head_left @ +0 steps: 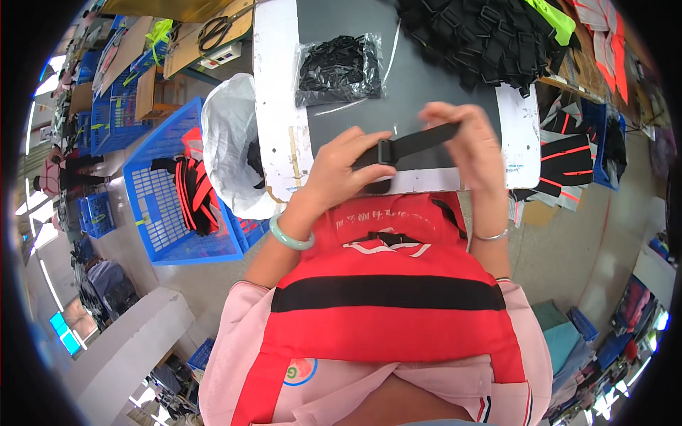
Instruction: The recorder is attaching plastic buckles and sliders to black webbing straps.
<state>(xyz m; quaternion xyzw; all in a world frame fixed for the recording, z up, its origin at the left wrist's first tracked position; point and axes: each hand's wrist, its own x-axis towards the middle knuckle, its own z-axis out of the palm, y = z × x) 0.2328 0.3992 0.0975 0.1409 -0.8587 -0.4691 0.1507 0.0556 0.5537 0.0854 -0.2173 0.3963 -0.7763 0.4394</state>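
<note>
Head view. Left hand (337, 165) over the near edge of the worktable (522, 117), thumb and forefinger pinching a black strap (424, 141) at its buckle (383, 151), one digit on either side. Strap runs up and rightward from there, across the gap to the right hand (474, 145). Right hand raised, fingers bent; motion blur here, so I cannot tell whether it grips the strap or merely touches it. Strap sits above the dark tabletop, between the two hands.

Pale green bangle (291, 236) on left wrist, thin silver-coloured one (490, 236) on right. Red apron (387, 334) below, black band across it.

On table, beyond the hands: clear plastic bag (339, 71) of small black parts; to its right, a heap of black straps with buckles (476, 35), yellow-green material (553, 20) beside it.

Left of table: white sack (227, 135), then blue crate (185, 253) with black and orange-red striped pieces (197, 195) inside. Scissors (215, 32) on a wooden surface, upper left.
</note>
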